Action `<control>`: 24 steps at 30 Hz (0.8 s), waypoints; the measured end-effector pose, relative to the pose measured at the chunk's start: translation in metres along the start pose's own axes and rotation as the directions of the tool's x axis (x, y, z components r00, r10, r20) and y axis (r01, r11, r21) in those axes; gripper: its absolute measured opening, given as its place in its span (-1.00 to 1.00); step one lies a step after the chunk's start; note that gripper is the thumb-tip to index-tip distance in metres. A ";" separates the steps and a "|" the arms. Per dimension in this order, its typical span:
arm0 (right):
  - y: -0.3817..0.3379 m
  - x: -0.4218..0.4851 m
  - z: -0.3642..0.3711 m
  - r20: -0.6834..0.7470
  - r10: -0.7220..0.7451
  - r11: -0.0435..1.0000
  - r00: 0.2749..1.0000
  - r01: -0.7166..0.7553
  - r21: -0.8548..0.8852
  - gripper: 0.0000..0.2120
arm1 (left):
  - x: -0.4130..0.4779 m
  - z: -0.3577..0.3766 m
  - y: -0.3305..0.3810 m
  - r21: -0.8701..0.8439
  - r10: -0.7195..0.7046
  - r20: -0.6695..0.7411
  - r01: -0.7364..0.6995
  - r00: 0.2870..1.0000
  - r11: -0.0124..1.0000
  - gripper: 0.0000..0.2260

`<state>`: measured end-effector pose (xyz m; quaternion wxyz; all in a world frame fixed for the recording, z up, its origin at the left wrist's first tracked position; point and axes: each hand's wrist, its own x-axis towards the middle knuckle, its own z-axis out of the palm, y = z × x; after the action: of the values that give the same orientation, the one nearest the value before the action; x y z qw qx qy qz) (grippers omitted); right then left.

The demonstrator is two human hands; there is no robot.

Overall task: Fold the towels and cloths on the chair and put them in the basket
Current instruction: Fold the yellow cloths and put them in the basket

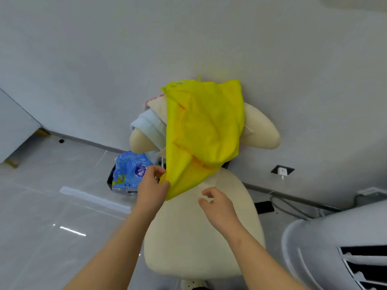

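Note:
A bright yellow cloth point(204, 130) hangs over the back of a cream chair point(201, 231), its lower corner drooping toward the seat. My left hand point(151, 188) pinches that lower edge of the yellow cloth. My right hand point(216, 206) hovers just right of it above the seat, fingers loosely curled, holding nothing. A pale blue towel point(148, 125) lies over the left side of the chair back, partly under the yellow cloth. A beige cloth with red print point(156, 102) peeks out behind it. No basket is in view.
A blue printed plastic pack point(130, 171) sits on the glossy tiled floor left of the chair. A large white rounded appliance with slats point(339, 250) stands at the lower right. A wall socket with a white plug point(282, 170) and cables lie behind the chair.

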<state>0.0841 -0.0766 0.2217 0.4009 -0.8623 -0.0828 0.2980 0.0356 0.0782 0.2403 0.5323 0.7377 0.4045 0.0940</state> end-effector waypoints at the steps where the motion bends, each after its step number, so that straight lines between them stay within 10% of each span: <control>1: 0.008 0.003 0.007 0.015 0.002 1.000 1.000 -0.002 -0.003 -0.73 | -0.001 0.004 -0.009 0.003 -0.007 -0.010 0.007 1.000 1.000 -0.74; 24: 0.255 0.052 0.061 0.190 -0.286 0.945 0.939 0.309 -0.108 -0.74 | -0.055 0.159 -0.228 0.045 -0.083 -0.242 0.096 0.967 0.994 -0.73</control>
<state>0.0659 -0.1870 -0.0214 0.3730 -0.8362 -0.2668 0.3007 -0.0233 -0.0493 -0.0063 0.4622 0.7167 0.5012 0.1466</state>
